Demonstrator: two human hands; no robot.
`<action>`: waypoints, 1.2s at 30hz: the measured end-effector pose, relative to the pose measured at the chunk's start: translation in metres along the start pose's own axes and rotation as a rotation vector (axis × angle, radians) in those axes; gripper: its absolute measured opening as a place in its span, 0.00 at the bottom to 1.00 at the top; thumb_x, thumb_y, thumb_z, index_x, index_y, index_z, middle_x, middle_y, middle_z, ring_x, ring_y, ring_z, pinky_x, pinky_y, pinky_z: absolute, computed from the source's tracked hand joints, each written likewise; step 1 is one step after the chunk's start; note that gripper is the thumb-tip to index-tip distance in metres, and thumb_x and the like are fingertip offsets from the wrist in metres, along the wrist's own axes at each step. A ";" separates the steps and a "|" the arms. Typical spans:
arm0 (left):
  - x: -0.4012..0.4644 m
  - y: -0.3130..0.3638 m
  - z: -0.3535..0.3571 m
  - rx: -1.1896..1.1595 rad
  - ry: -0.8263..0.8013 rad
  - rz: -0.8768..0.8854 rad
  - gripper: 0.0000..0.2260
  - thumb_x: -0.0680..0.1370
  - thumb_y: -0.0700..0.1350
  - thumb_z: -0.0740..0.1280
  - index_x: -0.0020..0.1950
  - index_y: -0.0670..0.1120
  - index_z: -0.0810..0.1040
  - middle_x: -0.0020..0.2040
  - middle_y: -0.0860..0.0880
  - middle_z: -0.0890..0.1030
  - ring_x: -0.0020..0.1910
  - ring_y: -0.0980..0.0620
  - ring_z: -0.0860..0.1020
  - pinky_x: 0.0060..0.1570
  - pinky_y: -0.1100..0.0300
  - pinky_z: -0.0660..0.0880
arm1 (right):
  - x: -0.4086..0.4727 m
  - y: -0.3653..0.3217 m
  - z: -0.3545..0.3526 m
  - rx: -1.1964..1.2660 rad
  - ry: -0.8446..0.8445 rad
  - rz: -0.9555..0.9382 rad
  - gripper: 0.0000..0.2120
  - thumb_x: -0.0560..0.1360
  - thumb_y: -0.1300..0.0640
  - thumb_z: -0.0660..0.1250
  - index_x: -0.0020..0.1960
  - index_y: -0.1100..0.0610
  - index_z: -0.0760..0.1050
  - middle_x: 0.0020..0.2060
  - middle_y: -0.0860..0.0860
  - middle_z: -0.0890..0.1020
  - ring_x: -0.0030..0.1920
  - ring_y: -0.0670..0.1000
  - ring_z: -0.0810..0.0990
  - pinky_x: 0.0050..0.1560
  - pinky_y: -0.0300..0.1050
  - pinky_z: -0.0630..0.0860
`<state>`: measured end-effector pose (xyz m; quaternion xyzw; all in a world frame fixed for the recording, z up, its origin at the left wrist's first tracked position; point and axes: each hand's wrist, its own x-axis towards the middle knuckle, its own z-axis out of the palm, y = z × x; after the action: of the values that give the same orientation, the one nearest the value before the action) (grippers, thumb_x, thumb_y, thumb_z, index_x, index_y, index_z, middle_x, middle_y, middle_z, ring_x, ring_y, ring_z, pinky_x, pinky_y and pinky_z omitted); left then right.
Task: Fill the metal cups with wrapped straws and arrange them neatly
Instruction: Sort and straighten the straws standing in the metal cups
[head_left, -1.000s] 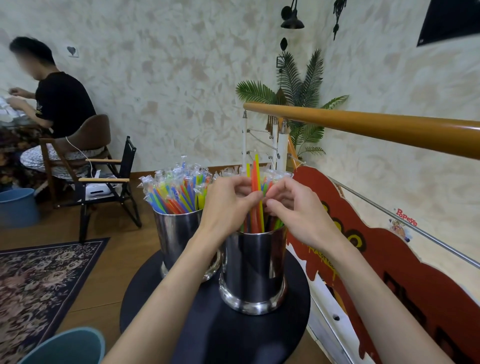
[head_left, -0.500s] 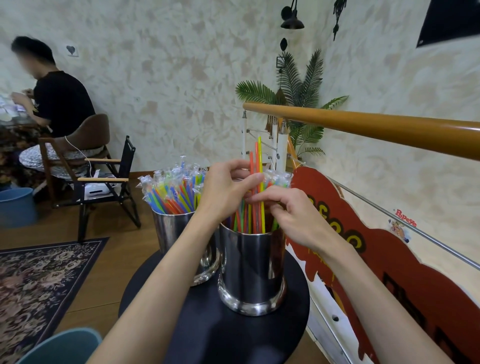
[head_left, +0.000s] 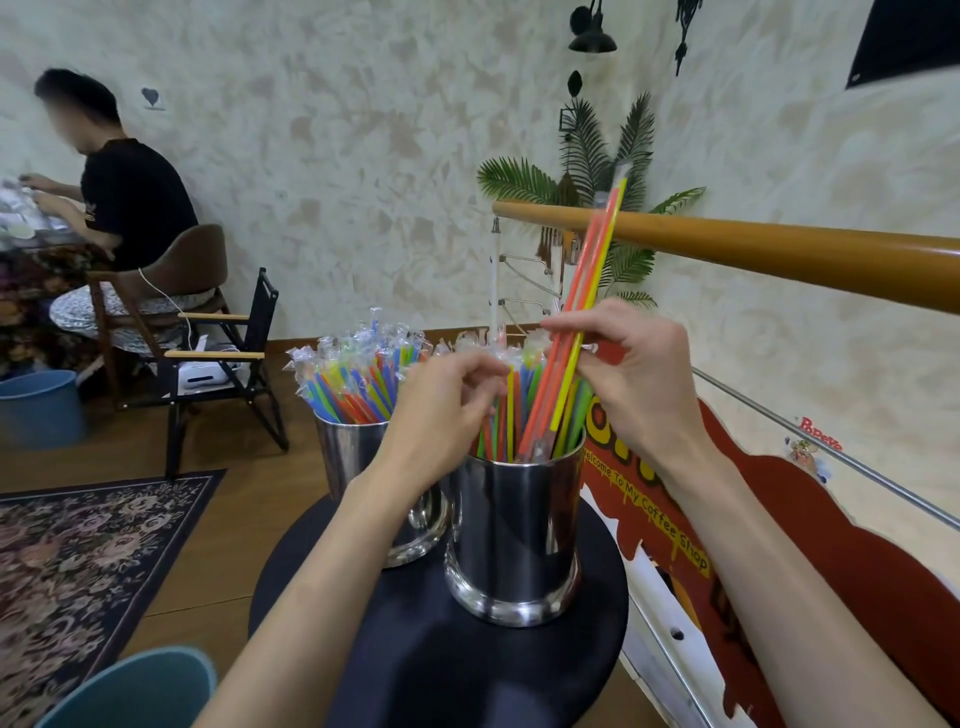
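1. Right hand (head_left: 631, 374) pinches two long wrapped straws (head_left: 587, 306), orange and yellow, tilted up over the near metal cup (head_left: 514, 535), probably to reseat them level.
2. Left hand (head_left: 447, 410) curls around the cup's straw tops, steadying the bundle.
3. Far-left cup (head_left: 353, 457) looks full.

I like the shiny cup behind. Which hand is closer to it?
Left. The left hand hovers beside the back cup; the right hand holds straws beyond the front cup.
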<state>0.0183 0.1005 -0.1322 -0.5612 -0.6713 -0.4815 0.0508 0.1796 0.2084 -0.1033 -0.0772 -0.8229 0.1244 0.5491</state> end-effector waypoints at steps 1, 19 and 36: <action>-0.004 -0.003 0.000 0.040 -0.039 0.003 0.08 0.80 0.40 0.70 0.58 0.46 0.84 0.45 0.54 0.85 0.41 0.58 0.82 0.47 0.62 0.79 | 0.000 -0.003 -0.001 0.022 0.022 0.005 0.16 0.73 0.71 0.72 0.56 0.56 0.84 0.47 0.45 0.83 0.50 0.41 0.82 0.54 0.35 0.78; -0.011 -0.012 -0.001 0.030 -0.177 -0.064 0.16 0.77 0.29 0.68 0.60 0.44 0.81 0.45 0.54 0.81 0.40 0.63 0.79 0.45 0.72 0.76 | -0.007 -0.028 0.001 0.239 -0.017 0.311 0.19 0.77 0.49 0.72 0.34 0.60 0.80 0.28 0.57 0.78 0.28 0.52 0.75 0.36 0.48 0.75; -0.012 -0.011 -0.001 -0.010 -0.102 -0.082 0.16 0.78 0.28 0.63 0.59 0.43 0.81 0.46 0.50 0.83 0.41 0.58 0.82 0.44 0.72 0.76 | -0.010 -0.013 0.010 -0.028 -0.038 0.361 0.18 0.77 0.50 0.72 0.31 0.55 0.77 0.24 0.46 0.74 0.27 0.44 0.72 0.29 0.33 0.67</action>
<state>0.0132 0.0925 -0.1451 -0.5574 -0.6929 -0.4573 -0.0062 0.1746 0.1918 -0.1114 -0.2289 -0.8077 0.2107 0.5008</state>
